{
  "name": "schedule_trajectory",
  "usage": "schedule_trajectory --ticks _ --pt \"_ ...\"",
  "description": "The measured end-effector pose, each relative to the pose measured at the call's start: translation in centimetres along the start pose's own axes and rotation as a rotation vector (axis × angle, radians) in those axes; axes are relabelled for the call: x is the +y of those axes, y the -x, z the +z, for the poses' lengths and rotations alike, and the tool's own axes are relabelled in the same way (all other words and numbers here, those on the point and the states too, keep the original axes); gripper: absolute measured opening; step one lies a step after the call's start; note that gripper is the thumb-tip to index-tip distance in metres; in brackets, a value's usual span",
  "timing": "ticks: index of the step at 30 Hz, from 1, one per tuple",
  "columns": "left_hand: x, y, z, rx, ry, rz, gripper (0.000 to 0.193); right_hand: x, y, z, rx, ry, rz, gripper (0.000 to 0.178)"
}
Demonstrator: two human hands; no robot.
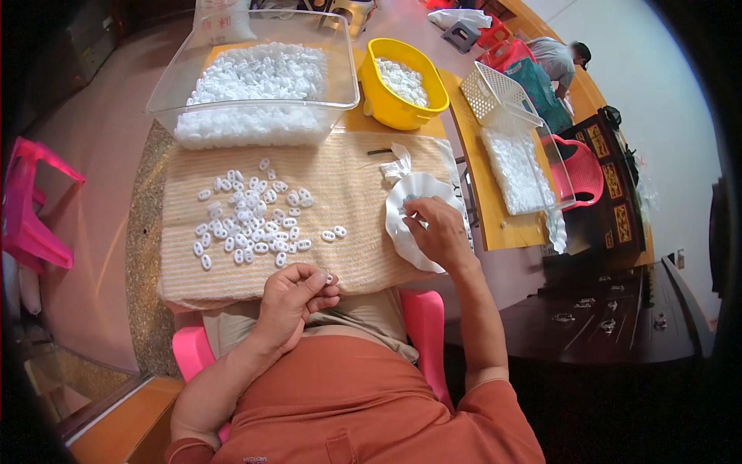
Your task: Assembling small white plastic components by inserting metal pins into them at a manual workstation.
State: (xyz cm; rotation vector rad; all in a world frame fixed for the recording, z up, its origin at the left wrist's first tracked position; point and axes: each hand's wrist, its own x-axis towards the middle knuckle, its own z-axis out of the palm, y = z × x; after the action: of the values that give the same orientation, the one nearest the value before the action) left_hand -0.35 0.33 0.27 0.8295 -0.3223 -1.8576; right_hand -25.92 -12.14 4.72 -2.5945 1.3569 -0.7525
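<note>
White plastic pieces (251, 220) scattered on beige mat (355, 166) over desk (471, 166). Clear tub (178, 81) of more pieces behind, yellow bowl (386, 104) beside it, white basket (483, 93) further right. Left hand (290, 298) pinches one small piece at mat's near edge, just below pile. Right hand (437, 232) fingers curled into white bag (402, 201), right of pile.

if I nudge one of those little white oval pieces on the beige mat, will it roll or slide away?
Probably neither. The small white oval plastic pieces lie flat, so rolling seems unlikely. The ribbed beige woven mat likely grips them. They look very light: the left hand pinches one with its fingertips.
</note>
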Motion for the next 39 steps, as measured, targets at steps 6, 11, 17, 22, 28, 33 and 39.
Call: schedule_trajectory --ticks 6,11,17,22,28,33,39 --pt "-0.1 -0.1 -0.2 -0.018 -0.019 -0.001 0.014 0.3 -0.4 0.3 -0.103 0.145 0.003 0.016" --pt "-0.1 0.0 -0.1 -0.015 -0.035 -0.014 0.014 0.4 -0.5 0.7 -0.092 0.189 0.016 0.012" --pt "-0.3 -0.2 -0.2 -0.014 -0.041 -0.021 0.013 0.9 -0.7 1.0 -0.119 0.182 -0.015 0.01" --pt "-0.2 -0.1 -0.1 -0.008 -0.036 -0.032 0.012 1.0 -1.0 0.8 -0.108 0.205 -0.037 0.008" --pt "-0.3 -0.2 -0.2 -0.009 -0.028 -0.04 0.011 1.2 -1.3 0.7 -0.166 0.18 -0.07 0.005" --pt "-0.4 -0.2 -0.2 -0.017 -0.035 -0.036 0.01 1.6 -1.7 0.7 -0.212 0.178 -0.09 0.004" --pt "-0.4 -0.2 -0.2 -0.02 -0.03 -0.032 0.01 1.4 -1.9 0.7 -0.255 0.178 -0.098 0.005"
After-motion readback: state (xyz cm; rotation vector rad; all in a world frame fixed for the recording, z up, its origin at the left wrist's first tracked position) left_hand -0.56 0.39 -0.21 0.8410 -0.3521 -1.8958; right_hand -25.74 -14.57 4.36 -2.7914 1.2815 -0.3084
